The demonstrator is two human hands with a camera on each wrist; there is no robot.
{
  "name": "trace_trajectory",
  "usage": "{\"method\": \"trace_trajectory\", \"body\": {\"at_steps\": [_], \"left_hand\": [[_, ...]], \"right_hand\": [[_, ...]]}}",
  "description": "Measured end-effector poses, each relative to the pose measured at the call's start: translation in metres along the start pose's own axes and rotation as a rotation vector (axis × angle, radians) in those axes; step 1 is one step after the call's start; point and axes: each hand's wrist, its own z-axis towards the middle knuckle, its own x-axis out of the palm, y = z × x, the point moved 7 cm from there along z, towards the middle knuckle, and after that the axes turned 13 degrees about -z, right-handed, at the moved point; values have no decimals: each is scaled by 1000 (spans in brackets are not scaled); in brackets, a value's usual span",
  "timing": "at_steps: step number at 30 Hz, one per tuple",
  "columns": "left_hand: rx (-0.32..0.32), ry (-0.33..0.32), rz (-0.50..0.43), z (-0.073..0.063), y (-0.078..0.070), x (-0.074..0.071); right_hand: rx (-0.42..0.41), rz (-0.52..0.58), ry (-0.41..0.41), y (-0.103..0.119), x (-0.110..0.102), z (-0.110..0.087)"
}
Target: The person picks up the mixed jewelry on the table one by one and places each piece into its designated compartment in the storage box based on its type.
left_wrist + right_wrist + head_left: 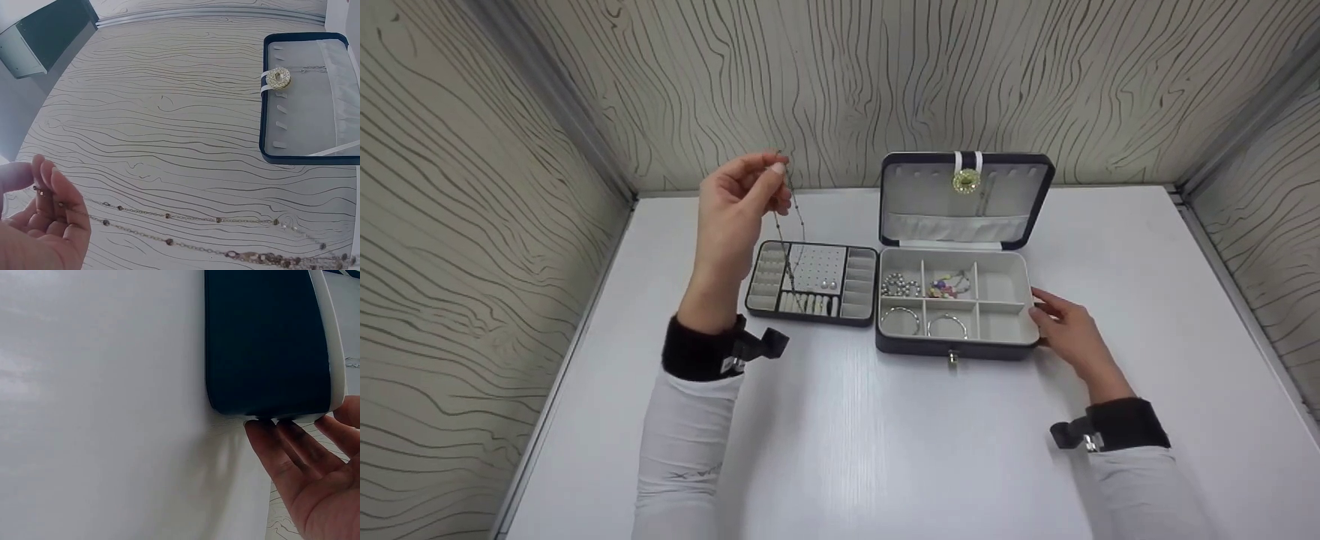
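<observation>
High over the tray on the left, my left hand (739, 199) pinches a thin chain necklace (169, 242) with small dark beads between thumb and fingers. The necklace hangs in a loop, overlapping the jewelry tray (874, 289). This dark-rimmed tray has side compartments, ring rolls and a dotted panel with two pearl earrings (829, 284). Beside it stands an open jewelry box (911, 346), its lid (930, 202) raised. My right hand (1069, 330) holds the box's right side, thumb at the rim and fingertips against the outer wall.
Inside the box lie a silvery beaded bracelet (896, 285), a colourful piece (941, 287) and two round bangles (947, 320). A fine chain (315, 70) hangs inside the lid, near a round gold clasp (966, 181). Wood-patterned walls (840, 90) border the white table (840, 435).
</observation>
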Motion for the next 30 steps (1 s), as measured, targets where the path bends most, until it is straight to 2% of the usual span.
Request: {"method": "trace_trajectory", "body": {"at_steps": [3,6,13,15,18,23,30], "left_hand": [[-5,15,11,5,2,5],[-20,20,20,10,4,9],[-43,37,19,19,6,19],[-45,43,21,21,7,23],[-57,50,29,23,7,31],[-70,61,48,27,10,41],[-101,75,59,32,18,50]], "right_hand": [[-2,-24,-1,2,-2,1],[-18,-95,-19,9,-5,3],[-138,-312,-202,49,-16,9],[-174,-337,-219,64,-15,11],[-234,-370,-204,86,-11,17],[-313,-435,-130,116,1,29],[-380,-577,-86,140,16,49]]}}
